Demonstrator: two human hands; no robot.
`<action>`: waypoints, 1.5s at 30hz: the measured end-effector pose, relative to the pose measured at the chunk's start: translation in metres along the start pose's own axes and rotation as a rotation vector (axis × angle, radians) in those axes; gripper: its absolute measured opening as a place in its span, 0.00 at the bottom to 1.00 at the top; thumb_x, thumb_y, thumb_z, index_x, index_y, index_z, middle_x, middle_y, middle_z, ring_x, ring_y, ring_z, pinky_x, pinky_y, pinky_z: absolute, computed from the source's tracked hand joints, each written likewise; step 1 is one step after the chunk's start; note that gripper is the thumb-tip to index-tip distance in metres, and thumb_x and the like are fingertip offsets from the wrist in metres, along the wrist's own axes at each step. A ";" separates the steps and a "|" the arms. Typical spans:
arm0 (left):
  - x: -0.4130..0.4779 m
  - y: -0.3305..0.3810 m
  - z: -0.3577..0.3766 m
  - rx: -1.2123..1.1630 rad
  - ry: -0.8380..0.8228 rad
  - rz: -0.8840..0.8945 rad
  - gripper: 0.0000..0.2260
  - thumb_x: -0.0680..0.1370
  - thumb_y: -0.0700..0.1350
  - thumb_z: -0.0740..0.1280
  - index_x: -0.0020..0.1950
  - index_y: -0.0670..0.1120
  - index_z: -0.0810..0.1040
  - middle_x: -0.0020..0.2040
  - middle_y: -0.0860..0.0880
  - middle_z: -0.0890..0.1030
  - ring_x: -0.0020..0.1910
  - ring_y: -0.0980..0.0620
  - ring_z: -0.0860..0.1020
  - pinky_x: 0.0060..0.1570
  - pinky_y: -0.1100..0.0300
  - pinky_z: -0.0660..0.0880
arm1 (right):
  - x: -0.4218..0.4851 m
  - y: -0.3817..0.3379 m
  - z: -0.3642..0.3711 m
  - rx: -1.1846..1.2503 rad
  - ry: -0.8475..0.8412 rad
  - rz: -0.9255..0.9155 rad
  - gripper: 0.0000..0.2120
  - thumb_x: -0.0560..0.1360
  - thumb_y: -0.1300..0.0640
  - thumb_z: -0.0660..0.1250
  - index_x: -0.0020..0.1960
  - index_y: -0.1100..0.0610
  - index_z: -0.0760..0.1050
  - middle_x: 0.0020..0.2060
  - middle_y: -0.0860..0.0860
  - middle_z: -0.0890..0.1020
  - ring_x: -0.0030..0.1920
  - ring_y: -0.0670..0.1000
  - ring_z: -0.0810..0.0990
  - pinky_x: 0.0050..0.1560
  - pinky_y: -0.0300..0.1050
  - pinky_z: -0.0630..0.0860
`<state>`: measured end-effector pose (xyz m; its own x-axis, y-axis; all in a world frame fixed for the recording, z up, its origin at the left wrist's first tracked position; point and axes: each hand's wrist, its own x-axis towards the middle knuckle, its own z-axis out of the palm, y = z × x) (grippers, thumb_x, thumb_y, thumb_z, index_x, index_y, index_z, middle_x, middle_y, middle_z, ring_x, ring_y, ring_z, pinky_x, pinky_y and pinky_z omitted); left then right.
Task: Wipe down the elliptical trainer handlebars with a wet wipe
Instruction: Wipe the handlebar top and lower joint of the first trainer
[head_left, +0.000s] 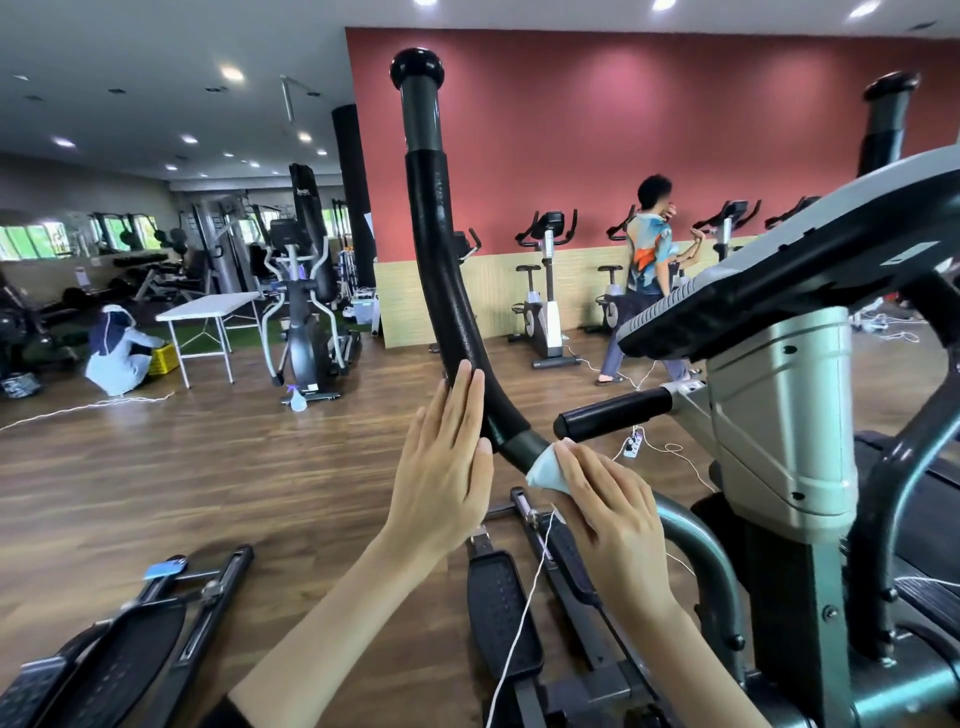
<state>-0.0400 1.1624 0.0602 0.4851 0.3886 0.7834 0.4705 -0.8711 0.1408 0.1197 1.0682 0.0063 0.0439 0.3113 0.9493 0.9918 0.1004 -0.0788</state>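
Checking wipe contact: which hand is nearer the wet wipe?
Right. The right hand holds the wet wipe against the curved handlebar; the left hand rests flat on the foam higher up, clear of the wipe.

Single wide-angle camera, worn on the head, faces forward and slightly down from close behind the left hand (441, 462) and right hand (608, 514). Both forearms enter from the bottom edge; the handlebar (441, 249) rises just beyond the hands, the floor (208, 467) stretching far past them.
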 end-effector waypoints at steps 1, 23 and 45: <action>-0.001 0.002 0.001 0.018 -0.001 -0.020 0.27 0.81 0.45 0.49 0.79 0.47 0.46 0.80 0.50 0.49 0.78 0.52 0.48 0.74 0.44 0.56 | -0.003 0.004 -0.001 0.003 -0.004 0.001 0.18 0.79 0.53 0.61 0.66 0.59 0.74 0.63 0.51 0.78 0.62 0.50 0.73 0.61 0.43 0.68; -0.035 0.057 0.023 0.264 -0.007 -0.112 0.26 0.81 0.47 0.48 0.79 0.47 0.45 0.79 0.51 0.47 0.78 0.56 0.42 0.75 0.49 0.43 | -0.008 0.018 -0.010 0.125 -0.063 -0.039 0.21 0.74 0.58 0.67 0.66 0.60 0.74 0.63 0.53 0.78 0.62 0.55 0.77 0.59 0.49 0.73; -0.038 0.076 0.024 0.382 -0.120 -0.124 0.28 0.77 0.44 0.48 0.78 0.44 0.50 0.79 0.51 0.50 0.77 0.55 0.50 0.73 0.39 0.52 | -0.007 0.017 -0.014 0.177 -0.135 -0.023 0.20 0.73 0.65 0.66 0.65 0.64 0.74 0.61 0.56 0.79 0.60 0.59 0.78 0.57 0.55 0.77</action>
<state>-0.0049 1.0891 0.0264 0.4795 0.5355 0.6952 0.7595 -0.6501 -0.0231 0.1379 1.0543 0.0030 -0.0072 0.4294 0.9031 0.9554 0.2696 -0.1206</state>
